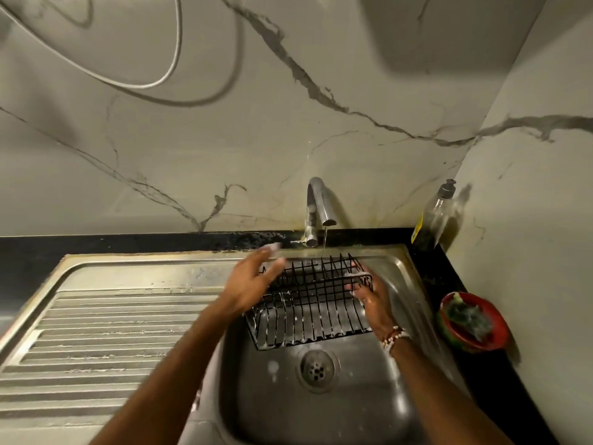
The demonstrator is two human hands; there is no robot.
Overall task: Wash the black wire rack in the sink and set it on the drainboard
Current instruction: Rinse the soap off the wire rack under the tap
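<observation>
Black wire rack (pixel 308 303) in sink (pixel 353 412); red bowl (pixel 500 332) apparently holds scrubber (pixel 470 319).

No text can be read; the yellow label on the soap bottle (pixel 434 216) is illegible.

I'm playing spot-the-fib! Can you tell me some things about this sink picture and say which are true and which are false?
1. The right hand grips the rack. True.
2. Water runs from the tap. True.
3. The rack lies on the drainboard. False: it is in the sink.
4. The bowl is blue. False: it is red.
5. The left hand holds a sponge. False: its fingers are spread and hold nothing.
6. A bottle stands in the corner. True.
</observation>
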